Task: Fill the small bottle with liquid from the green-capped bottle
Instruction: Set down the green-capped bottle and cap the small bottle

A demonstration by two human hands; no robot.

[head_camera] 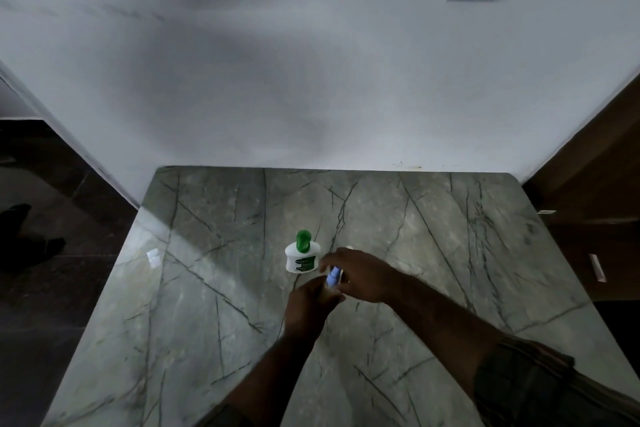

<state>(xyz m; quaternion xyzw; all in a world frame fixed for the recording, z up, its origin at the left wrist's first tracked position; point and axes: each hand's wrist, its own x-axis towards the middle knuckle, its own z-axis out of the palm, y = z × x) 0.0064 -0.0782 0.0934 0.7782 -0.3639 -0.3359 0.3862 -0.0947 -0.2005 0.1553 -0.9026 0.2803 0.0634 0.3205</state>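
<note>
A white bottle with a green cap (302, 255) stands upright near the middle of the grey-green marble table (214, 288), its cap on. Just to its right and nearer me, a small bottle with a pale blue top (333, 277) sits between my hands. My left hand (310, 305) grips the small bottle's lower body, which is mostly hidden. My right hand (360, 276) curls over the blue top from the right, blurred by motion. A small pale object (349, 248) peeks out behind my right hand; what it is cannot be told.
The table butts against a white wall (311, 80) at the back. A dark floor (41, 288) drops away on the left, and brown wooden furniture (595, 204) stands on the right. A small glare patch (153, 257) shows on the table's left side.
</note>
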